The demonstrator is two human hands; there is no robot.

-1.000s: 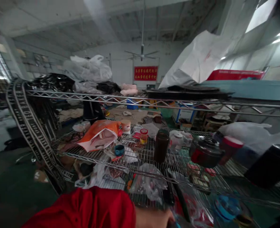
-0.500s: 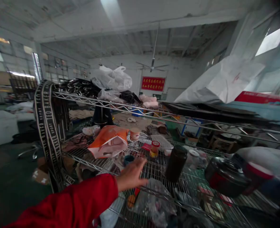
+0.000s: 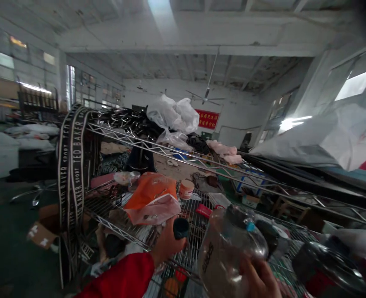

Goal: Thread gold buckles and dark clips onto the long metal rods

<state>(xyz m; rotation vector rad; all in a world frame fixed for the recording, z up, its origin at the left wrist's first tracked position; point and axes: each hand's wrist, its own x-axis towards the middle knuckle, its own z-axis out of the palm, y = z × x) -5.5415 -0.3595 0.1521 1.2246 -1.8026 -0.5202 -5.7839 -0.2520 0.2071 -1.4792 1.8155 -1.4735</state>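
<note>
My left hand (image 3: 167, 243), in a red sleeve, closes around a dark teal cup-shaped cap (image 3: 180, 228) just above the wire shelf. My right hand (image 3: 259, 278) grips a large clear plastic jug (image 3: 212, 252) low on its right side. The jug has dark "SPORTS" lettering and a small blue patch near its neck. Its base runs out of view at the bottom. Just behind my left hand lies an orange and white plastic bag (image 3: 153, 194).
Patterned straps (image 3: 72, 165) hang at the rack's left end. An upper wire shelf (image 3: 158, 145) crosses in front, bearing black straps and a white plastic bag (image 3: 172, 114). A pale tub (image 3: 186, 189) stands behind the orange bag. At the right sits a dark glossy pot (image 3: 325, 265).
My left hand, spread before beside the teal cap, now holds it. My right hand and the clear jug have come into view. The camera view has shifted.
</note>
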